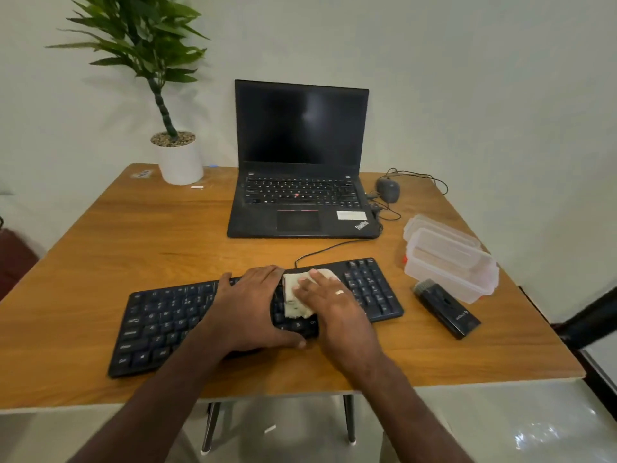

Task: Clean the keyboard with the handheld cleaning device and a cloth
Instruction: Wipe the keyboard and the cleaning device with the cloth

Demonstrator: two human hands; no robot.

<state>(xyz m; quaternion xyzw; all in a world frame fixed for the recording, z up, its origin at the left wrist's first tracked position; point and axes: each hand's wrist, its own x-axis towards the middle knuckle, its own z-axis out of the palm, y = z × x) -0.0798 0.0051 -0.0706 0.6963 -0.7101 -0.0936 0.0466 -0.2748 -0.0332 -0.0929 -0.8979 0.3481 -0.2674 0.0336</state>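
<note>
— Where's the keyboard point(160, 325)?
— On the near part of the desk point(133, 235), lying at a slant, its cable running toward the laptop point(300, 162).
— And the hands?
— The right hand point(329, 300) presses a pale cloth point(293, 295) flat onto the keys, fingers straight. The left hand point(257, 305) lies spread across the keyboard just left of the cloth, thumb at the near edge.
— The cleaning device point(445, 310)?
— Black, lying on the desk right of the keyboard, beside clear plastic containers point(450, 255). A mouse point(388, 189) sits farther back; a potted plant point(173, 142) stands far left.

Single head view, looking forward and down, desk point(100, 228) near
</note>
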